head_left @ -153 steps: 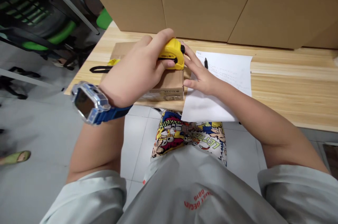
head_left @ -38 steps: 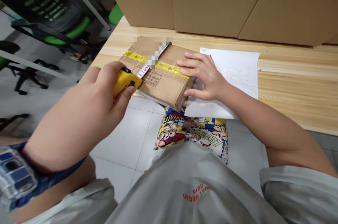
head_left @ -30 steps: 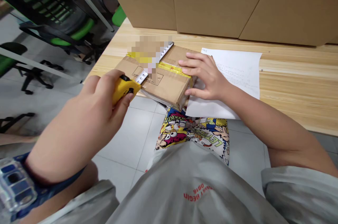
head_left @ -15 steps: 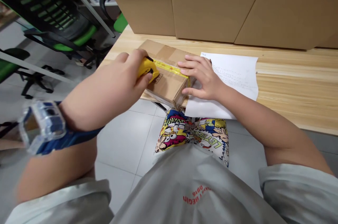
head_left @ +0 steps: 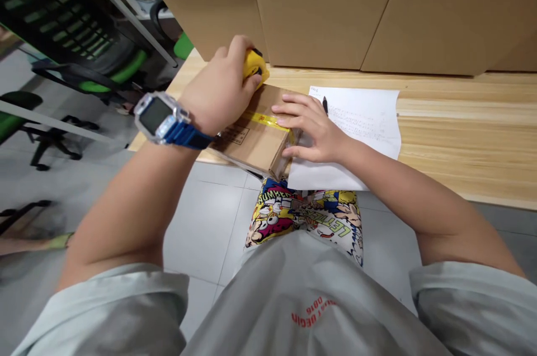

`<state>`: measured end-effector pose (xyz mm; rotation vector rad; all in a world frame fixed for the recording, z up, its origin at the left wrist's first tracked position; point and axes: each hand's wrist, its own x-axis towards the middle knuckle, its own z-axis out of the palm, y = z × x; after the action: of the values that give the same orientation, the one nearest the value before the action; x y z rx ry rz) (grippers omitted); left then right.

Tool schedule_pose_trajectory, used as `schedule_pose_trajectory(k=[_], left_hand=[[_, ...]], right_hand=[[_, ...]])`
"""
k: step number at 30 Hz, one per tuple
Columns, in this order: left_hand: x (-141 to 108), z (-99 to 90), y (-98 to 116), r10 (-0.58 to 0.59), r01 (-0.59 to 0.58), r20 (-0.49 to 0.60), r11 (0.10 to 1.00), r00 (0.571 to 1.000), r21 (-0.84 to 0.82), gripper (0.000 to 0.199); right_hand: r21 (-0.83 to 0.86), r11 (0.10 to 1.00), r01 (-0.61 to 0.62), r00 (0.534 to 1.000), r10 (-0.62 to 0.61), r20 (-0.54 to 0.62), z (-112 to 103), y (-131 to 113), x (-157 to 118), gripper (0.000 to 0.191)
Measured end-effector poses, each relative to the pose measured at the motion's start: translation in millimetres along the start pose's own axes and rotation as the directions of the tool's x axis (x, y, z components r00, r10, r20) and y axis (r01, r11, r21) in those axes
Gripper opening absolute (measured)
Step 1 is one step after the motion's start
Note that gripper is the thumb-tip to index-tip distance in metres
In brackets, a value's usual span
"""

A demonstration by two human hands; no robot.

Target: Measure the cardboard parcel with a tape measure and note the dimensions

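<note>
A flat brown cardboard box (head_left: 255, 146) lies at the table's front edge, with a strip of yellow tape (head_left: 260, 118) across its top and down its right end. My left hand (head_left: 224, 85) is closed around a yellow and black tool (head_left: 255, 68), raised over the far left part of the box. What the tool's front end touches cannot be made out. My right hand (head_left: 312, 127) rests on the right end of the box, fingers spread over the top and the yellow tape.
A white sheet with handwriting (head_left: 369, 121) and a black pen (head_left: 325, 104) lie to the right on the wooden table (head_left: 453, 138). Large cardboard boxes (head_left: 319, 15) line the back. An office chair (head_left: 84, 37) stands at the left. A person's foot (head_left: 61, 241) shows at lower left.
My left hand has moved up and to the right with the yellow tool, away from the tape strip. My right hand stays on the box. The pen shows more clearly.
</note>
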<state>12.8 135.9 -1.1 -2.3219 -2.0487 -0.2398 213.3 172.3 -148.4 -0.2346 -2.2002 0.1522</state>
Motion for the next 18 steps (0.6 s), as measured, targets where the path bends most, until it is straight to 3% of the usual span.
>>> schedule_pose_trajectory(k=[3,5,8,10,12,14,18], left_hand=[[-20.8,14.0,-9.3,-0.052,0.048,-0.085,0.998,0.995,-0.042,0.055],[-35.9,24.4,-21.3,-0.071,0.048,-0.208,0.992,0.976,-0.112,0.055],[-52.3,40.3,-40.8,-0.029,-0.051,-0.377,0.978,0.926,-0.201,0.054],[-59.8,49.1,-48.7,-0.013,-0.105,-0.455,0.967,0.89,-0.234,0.054],[-67.4,53.7,-49.5,-0.024,-0.133,-0.543,0.96,0.839,-0.248,0.055],[-76.7,52.5,-43.9,-0.074,-0.106,-0.597,0.959,0.799,-0.262,0.054],[-96.0,41.1,-28.6,-0.24,0.052,-0.577,0.945,0.781,-0.323,0.044]], right_hand=[[0.019,0.992,-0.126,0.992,0.125,0.031,1.0,2.8,-3.2,0.068],[0.034,0.96,-0.278,0.96,0.276,0.049,3.2,2.7,-4.4,0.092],[0.091,0.855,-0.51,0.859,0.501,0.104,8.2,-1.7,-3.3,0.137],[0.163,0.768,-0.619,0.784,0.593,0.181,11.1,-6.3,-0.5,0.151],[0.234,0.696,-0.679,0.733,0.625,0.268,12.6,-11.2,2.8,0.154],[0.269,0.665,-0.696,0.717,0.626,0.307,13.1,-16.4,5.8,0.157],[0.267,0.658,-0.704,0.71,0.642,0.29,14.6,-26.9,8.6,0.158]])
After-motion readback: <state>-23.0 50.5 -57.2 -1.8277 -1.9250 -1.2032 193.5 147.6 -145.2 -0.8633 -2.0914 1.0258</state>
